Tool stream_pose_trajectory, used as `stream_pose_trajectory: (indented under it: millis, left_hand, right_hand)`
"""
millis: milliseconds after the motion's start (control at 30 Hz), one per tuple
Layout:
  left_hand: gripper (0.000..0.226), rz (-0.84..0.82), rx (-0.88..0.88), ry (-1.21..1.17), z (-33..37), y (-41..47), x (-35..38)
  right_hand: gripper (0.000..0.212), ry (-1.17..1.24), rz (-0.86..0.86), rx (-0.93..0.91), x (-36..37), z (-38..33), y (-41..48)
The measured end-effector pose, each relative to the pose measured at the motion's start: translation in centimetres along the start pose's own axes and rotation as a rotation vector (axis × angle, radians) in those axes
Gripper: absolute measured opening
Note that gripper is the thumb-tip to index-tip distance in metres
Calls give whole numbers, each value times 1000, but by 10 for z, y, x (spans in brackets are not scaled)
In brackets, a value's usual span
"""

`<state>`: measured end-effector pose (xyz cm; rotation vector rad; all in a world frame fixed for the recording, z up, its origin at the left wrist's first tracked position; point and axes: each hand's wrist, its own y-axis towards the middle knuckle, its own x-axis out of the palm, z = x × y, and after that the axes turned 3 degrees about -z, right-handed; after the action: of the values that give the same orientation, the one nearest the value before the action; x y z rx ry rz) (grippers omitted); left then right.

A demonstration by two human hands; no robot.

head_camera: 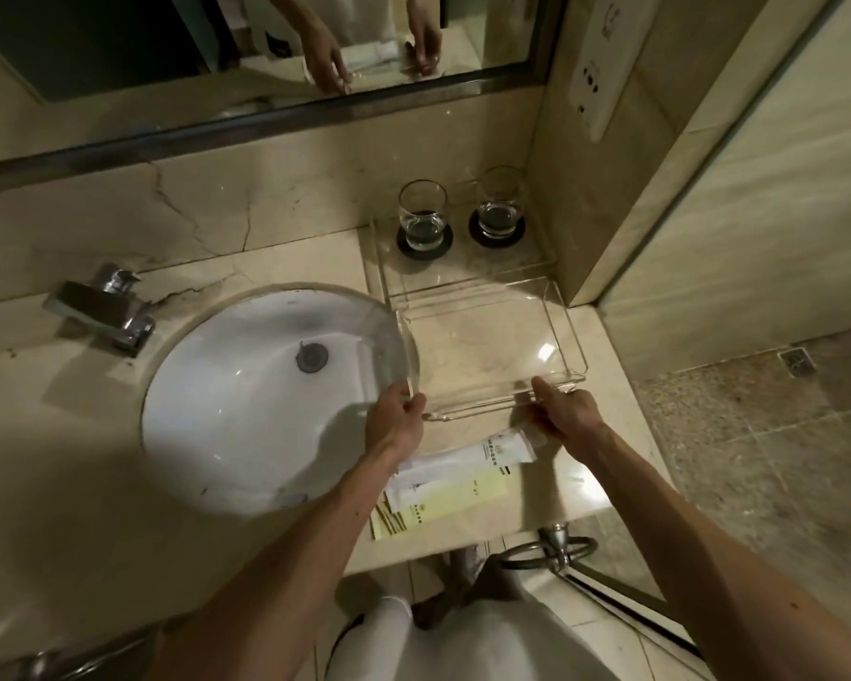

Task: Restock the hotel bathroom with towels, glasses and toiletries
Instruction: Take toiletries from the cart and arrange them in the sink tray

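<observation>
A clear acrylic tray (563,307) sits over the counter to the right of the sink. My left hand (396,417) grips its near left corner and my right hand (563,417) grips its near right edge. Beneath my wrists lie white and pale yellow toiletry packets (455,484) on the counter. Behind the tray, two empty glasses, one on the left (422,216) and one on the right (498,204), stand on dark coasters inside a second clear tray (536,260) by the wall.
A white round sink (246,410) fills the counter's middle, with a chrome tap (104,307) at its left. A mirror (246,51) runs along the back. A towel ring (553,550) hangs under the counter's front edge. At the right is a glass shower partition (738,199).
</observation>
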<state>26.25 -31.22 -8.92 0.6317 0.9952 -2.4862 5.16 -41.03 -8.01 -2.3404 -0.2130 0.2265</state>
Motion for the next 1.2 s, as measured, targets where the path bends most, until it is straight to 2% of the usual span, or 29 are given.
stream_pose_trajectory:
  millis: [100,200,267,333,400,500,700,800,900,1033,1200]
  left_hand:
    - [33,40,5,24,2,-5,-3]
    - [30,168,175,156,0,-37,-2]
    - [31,107,383,294,-6,-65,2]
    - [48,-47,543,535,-18,-82,8]
    - [71,-161,587,754,-34,-84,15]
    - [89,-160,639,931,-52,-79,23]
    - [67,-66,773,1088,-55,-75,25]
    - [62,-41,846,1081,-55,-75,29]
    - [60,-71,790,1005,-42,-76,28]
    - [58,-318,449,581,-27,-76,14]
    - [54,-408,270,109,-14,-99,11]
  right_hand:
    - [42,-73,28,-53,-3,-3,-10]
    - [45,-191,76,-56,-9,2,-20]
    - [47,-245,98,-60,-15,14,-29]
    - [46,-274,88,-49,-20,31,-41]
    - [45,-281,28,-21,-19,49,-56]
    - [48,-202,-107,27,-5,68,-70]
    - [40,-13,-171,108,19,74,-70]
    - [29,163,-195,156,22,71,-75]
    - [30,279,-254,180,24,74,-80]
    - [32,236,-323,141,29,76,-86]
    - [42,127,-339,40,40,76,-92]
